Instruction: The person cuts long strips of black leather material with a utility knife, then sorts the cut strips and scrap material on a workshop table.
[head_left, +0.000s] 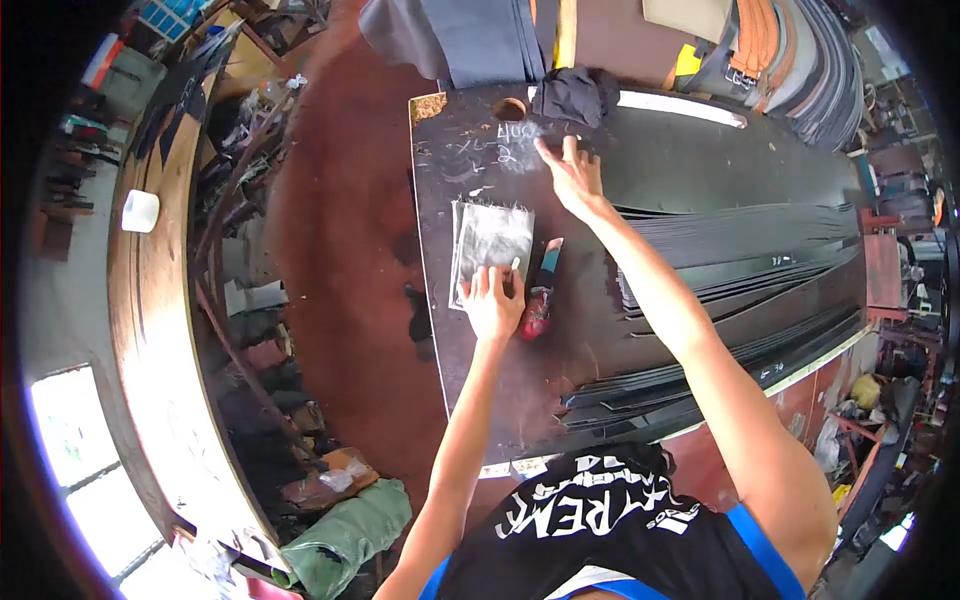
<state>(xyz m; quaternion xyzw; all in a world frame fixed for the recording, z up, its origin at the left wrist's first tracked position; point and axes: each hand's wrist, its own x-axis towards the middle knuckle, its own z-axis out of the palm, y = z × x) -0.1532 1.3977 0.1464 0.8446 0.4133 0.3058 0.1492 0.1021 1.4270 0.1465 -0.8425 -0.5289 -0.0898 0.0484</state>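
My left hand (492, 305) rests with fingers apart on the lower part of a stack of grey, frayed-edged pieces (500, 232). A small white stub (516, 263), like chalk, shows right at its thumb tip. Beside the stack, on the right, lies a knife (550, 260) with a red handle (535, 322). Farther up, my right hand (577, 182) reaches over the dark tabletop (470, 375), its index finger stretched out at the edge of smeared white chalk writing (508, 140). Nothing shows in that hand.
Layered dark strips (740, 245) cover the table's right side. A crumpled black cloth (575, 97) lies beyond my right hand, near a round hole (509, 109). Belts (820, 70) and sheets (490, 40) stand at the back. A white roll (141, 211) sits on the left bench.
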